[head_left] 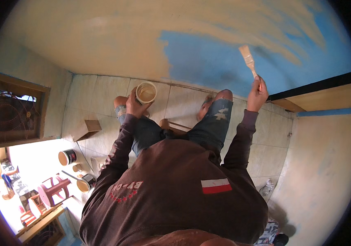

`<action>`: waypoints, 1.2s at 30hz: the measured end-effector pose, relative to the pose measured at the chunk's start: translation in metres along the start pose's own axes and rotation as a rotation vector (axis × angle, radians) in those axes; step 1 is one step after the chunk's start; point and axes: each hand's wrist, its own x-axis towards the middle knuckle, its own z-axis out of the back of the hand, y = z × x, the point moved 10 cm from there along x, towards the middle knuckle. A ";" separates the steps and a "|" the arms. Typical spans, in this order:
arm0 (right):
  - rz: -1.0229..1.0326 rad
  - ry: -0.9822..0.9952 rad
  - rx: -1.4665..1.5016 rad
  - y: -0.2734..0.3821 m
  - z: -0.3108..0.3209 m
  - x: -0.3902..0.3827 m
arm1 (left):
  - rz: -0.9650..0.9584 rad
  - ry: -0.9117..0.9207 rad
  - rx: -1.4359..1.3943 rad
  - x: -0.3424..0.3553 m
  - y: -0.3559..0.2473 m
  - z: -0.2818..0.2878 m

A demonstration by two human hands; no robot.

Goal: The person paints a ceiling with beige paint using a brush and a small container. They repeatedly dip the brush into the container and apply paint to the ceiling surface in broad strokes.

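In my right hand (pixel 258 95) is a paintbrush (pixel 247 58), gripped by its handle with the bristles pointing up at the wall. The bristle tip is close to the blue patch (pixel 208 55); whether it touches, I cannot tell. Cream paint covers much of the wall (pixel 101 45) around that patch, with streaks of blue showing through at the upper right. My left hand (pixel 135 105) is wrapped round a round tub (pixel 146 92) held above my knee. Light paint coats the inside of the tub.
Paint buckets (pixel 67 157) and a maroon plastic stool (pixel 54 190) stand on the left by the bright doorway. A brown box-shaped piece (pixel 87 129) sits on the tiled floor (pixel 155 115). A dark ledge (pixel 315 86) juts out at right, and a wooden door (pixel 13 108) is at left.
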 end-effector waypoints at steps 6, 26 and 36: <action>-0.027 0.362 0.255 0.035 -0.111 -0.041 | -0.138 -0.009 -0.047 0.002 -0.042 -0.016; 0.213 0.081 -0.125 -0.066 -0.070 0.033 | 0.042 0.042 -0.131 -0.028 0.018 -0.025; 0.259 -0.069 -0.314 -0.103 0.032 0.005 | 0.029 0.148 -0.115 -0.021 0.002 -0.030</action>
